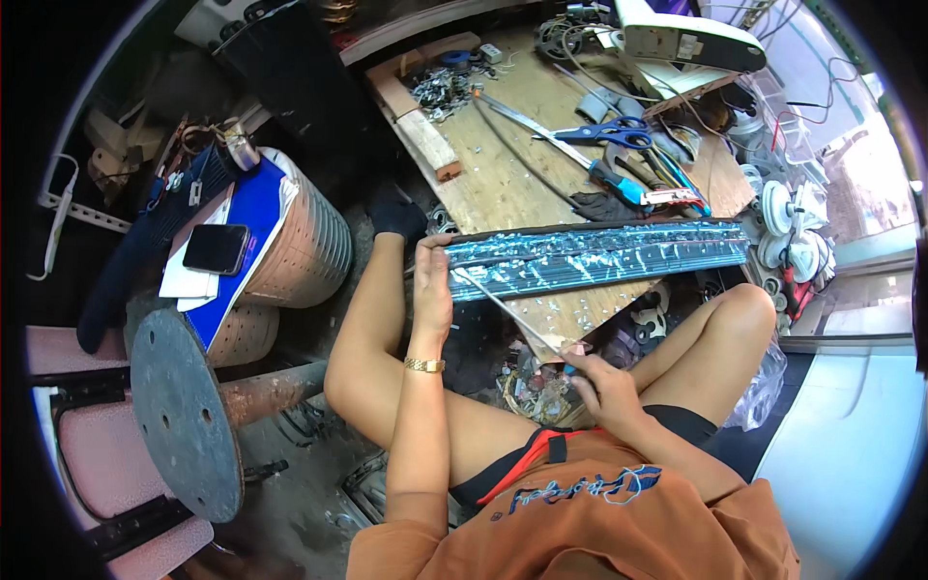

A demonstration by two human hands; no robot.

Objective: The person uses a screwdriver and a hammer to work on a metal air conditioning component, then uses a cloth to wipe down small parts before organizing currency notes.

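- A round metal disc (184, 416) is standing on edge, well left of the left hand and nearer the wearer.
- A phone (217, 248) is lying on papers, well left of the left hand, above a ribbed drum (324, 237).
- The left hand (432, 285), a gold watch (425, 365) circling its wrist, is clamping the left end of the panel.
- Metal scraps (440, 94) are lying in a heap on the bench (493, 174), beyond the left hand.
- The dark, blue-streaked panel (599, 259) is stretching rightward from the left hand across the bench.
- A thin rod (517, 321) is slanting from right hand to panel, its tip just beside the left hand; contact is hard to tell.
- The right hand (604, 387) is gripping the rod, fingers closed.
- Blue-handled scissors (628, 133) are lying beyond the panel, well past the right hand.
- White wheels (778, 205) are clustering beyond the right hand, farther right.
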